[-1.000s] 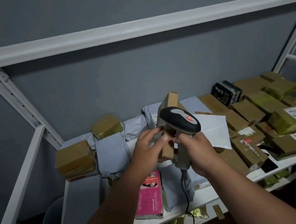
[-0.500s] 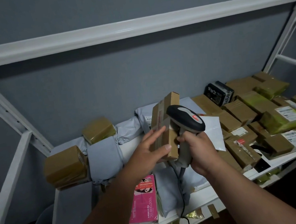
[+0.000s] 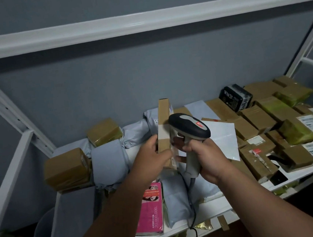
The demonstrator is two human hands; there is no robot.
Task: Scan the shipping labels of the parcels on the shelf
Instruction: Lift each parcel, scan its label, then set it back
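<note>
My left hand (image 3: 152,156) grips a long thin cardboard parcel (image 3: 164,125), held upright on end above the white shelf (image 3: 209,207). Its labelled side faces right and shows only as a thin edge. My right hand (image 3: 202,152) holds a corded barcode scanner (image 3: 189,127) by its grey handle. The scanner's black head sits right against the parcel's right side, nose pointing left at it.
Brown boxes (image 3: 255,123), yellow-taped parcels (image 3: 302,129) and a black box (image 3: 235,97) crowd the shelf's right half. Grey mailer bags (image 3: 108,162), two brown boxes (image 3: 66,169) and a pink packet (image 3: 151,208) lie left and front. A white upper beam (image 3: 139,24) runs overhead. A bin (image 3: 45,230) stands below left.
My left hand turned the thin parcel from tilted to upright, edge toward me. The scanner stayed close against it. My view shifted slightly left.
</note>
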